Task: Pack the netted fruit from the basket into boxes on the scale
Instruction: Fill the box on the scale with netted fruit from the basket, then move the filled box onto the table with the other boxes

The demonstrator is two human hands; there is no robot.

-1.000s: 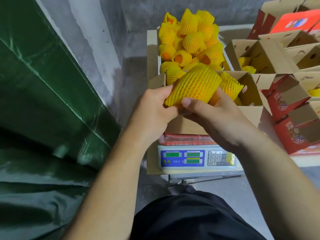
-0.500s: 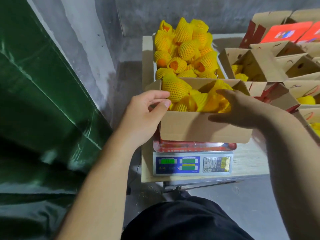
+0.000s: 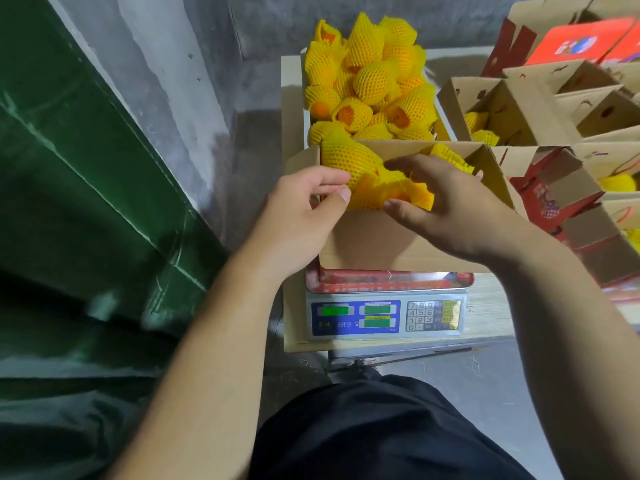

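An open cardboard box (image 3: pixel 398 244) stands on the scale (image 3: pixel 388 315) and holds several yellow-netted fruit. My left hand (image 3: pixel 304 209) reaches over the box's front left corner; its thumb and curled fingers pinch a netted fruit (image 3: pixel 346 157) at the box's left end. My right hand (image 3: pixel 450 209) hovers over the middle of the box with fingers spread and fairly straight, thumb and fingertips touching the netted fruit (image 3: pixel 388 188) at the front. Behind the box, the basket (image 3: pixel 294 109) is heaped with more netted fruit (image 3: pixel 370 77).
To the right stand several open cardboard boxes (image 3: pixel 512 109), some holding netted fruit, and red printed cartons (image 3: pixel 554 188). A green tarpaulin (image 3: pixel 86 202) and a grey wall fill the left. The scale sits on a wooden board (image 3: pixel 488 317) above the concrete floor.
One second ago both hands held a large netted fruit above the box. It now lies in the box, and both hands have dropped to the fruit inside.
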